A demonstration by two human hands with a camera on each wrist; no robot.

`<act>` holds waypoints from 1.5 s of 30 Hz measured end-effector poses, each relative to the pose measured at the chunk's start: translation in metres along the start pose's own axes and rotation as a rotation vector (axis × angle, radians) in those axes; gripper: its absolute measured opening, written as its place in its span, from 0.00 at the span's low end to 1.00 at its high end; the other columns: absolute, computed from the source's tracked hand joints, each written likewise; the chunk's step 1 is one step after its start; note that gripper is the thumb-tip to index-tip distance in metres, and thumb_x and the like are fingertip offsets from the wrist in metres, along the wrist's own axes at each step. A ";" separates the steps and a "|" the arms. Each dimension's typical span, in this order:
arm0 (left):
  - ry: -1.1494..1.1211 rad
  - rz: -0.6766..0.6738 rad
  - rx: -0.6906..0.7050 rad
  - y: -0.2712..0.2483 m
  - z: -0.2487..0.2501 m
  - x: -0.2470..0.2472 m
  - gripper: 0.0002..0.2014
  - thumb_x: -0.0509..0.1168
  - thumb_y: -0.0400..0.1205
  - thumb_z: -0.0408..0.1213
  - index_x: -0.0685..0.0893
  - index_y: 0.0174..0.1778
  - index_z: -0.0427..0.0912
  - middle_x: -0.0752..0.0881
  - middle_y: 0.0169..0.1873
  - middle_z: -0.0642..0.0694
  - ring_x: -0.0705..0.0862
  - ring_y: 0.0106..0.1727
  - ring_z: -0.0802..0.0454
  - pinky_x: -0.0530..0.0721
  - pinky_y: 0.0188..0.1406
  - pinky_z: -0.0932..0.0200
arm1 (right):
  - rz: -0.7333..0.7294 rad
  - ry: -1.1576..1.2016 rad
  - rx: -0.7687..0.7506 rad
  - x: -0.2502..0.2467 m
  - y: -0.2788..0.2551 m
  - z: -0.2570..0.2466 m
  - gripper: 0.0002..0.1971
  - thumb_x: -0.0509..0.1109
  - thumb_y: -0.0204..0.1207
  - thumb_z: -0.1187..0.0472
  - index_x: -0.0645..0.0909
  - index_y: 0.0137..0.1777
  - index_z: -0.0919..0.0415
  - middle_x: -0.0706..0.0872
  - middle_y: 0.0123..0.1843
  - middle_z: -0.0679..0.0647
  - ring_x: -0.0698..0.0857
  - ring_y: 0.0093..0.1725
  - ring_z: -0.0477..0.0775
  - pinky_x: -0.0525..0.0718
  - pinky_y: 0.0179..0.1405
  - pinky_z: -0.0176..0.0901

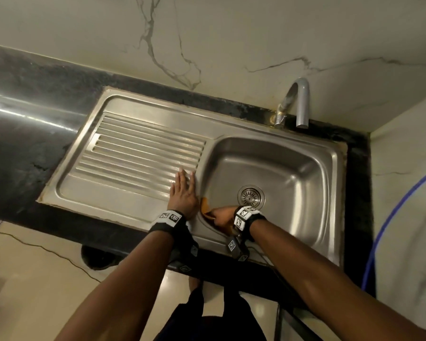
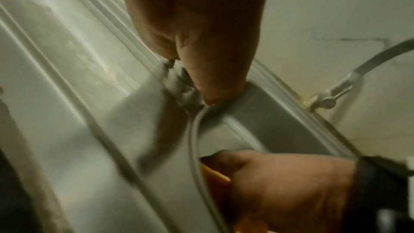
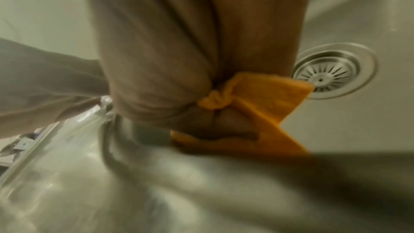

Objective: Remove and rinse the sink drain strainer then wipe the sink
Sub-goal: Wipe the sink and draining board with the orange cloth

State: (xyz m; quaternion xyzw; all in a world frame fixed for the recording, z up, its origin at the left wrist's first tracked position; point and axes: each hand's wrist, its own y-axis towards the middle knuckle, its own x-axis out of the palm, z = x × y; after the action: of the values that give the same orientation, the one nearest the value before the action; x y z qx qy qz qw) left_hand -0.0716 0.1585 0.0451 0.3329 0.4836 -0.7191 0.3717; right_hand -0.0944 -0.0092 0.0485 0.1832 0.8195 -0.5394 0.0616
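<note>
The steel sink [image 1: 330,168] has a round slotted drain strainer [image 1: 250,196] seated in the bowl's floor, also seen in the right wrist view as the strainer [image 3: 329,73]. My right hand [image 1: 221,216] grips an orange cloth [image 1: 205,205] against the bowl's near-left inner wall; the cloth [image 3: 257,95] bunches under the curled fingers [image 3: 224,123]. My left hand [image 1: 183,188] lies flat with straight fingers on the ribbed drainboard [image 1: 138,148], right at the bowl's edge. In the left wrist view the left thumb [image 2: 215,77] touches the rim and the right hand [image 2: 280,183] holds the cloth [image 2: 215,174] below.
A curved metal tap [image 1: 298,102] stands behind the bowl against the marble wall. Dark stone counter [image 1: 35,114] surrounds the sink. A blue hose [image 1: 389,217] runs down the right wall. The tap's lever [image 2: 331,98] shows in the left wrist view.
</note>
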 end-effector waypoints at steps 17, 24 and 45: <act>-0.013 -0.031 -0.134 -0.031 0.042 0.032 0.44 0.57 0.84 0.37 0.35 0.89 0.33 0.30 0.87 0.33 0.31 0.89 0.34 0.41 0.89 0.36 | 0.453 0.104 0.192 -0.014 -0.096 0.128 0.24 0.62 0.72 0.54 0.88 0.63 0.60 0.89 0.63 0.64 0.87 0.62 0.63 0.78 0.51 0.42; -0.023 0.022 -0.107 -0.032 0.034 0.042 0.42 0.53 0.83 0.30 0.33 0.88 0.34 0.29 0.87 0.34 0.29 0.88 0.35 0.37 0.87 0.37 | 0.290 -0.137 0.325 -0.001 -0.076 0.158 0.22 0.62 0.82 0.61 0.77 0.75 0.67 0.80 0.76 0.63 0.81 0.71 0.61 0.76 0.71 0.47; -0.050 0.016 -0.114 -0.031 0.035 0.039 0.40 0.51 0.89 0.41 0.33 0.89 0.36 0.27 0.86 0.35 0.28 0.88 0.37 0.38 0.89 0.38 | 0.011 -0.092 -0.002 -0.022 0.007 0.005 0.07 0.69 0.67 0.56 0.82 0.38 0.60 0.86 0.37 0.55 0.85 0.37 0.54 0.89 0.50 0.48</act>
State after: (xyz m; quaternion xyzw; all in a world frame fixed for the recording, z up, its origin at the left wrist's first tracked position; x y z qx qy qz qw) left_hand -0.1221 0.1254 0.0375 0.2970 0.5117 -0.6954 0.4078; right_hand -0.0720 -0.0166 0.0467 0.1628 0.8154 -0.5461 0.1024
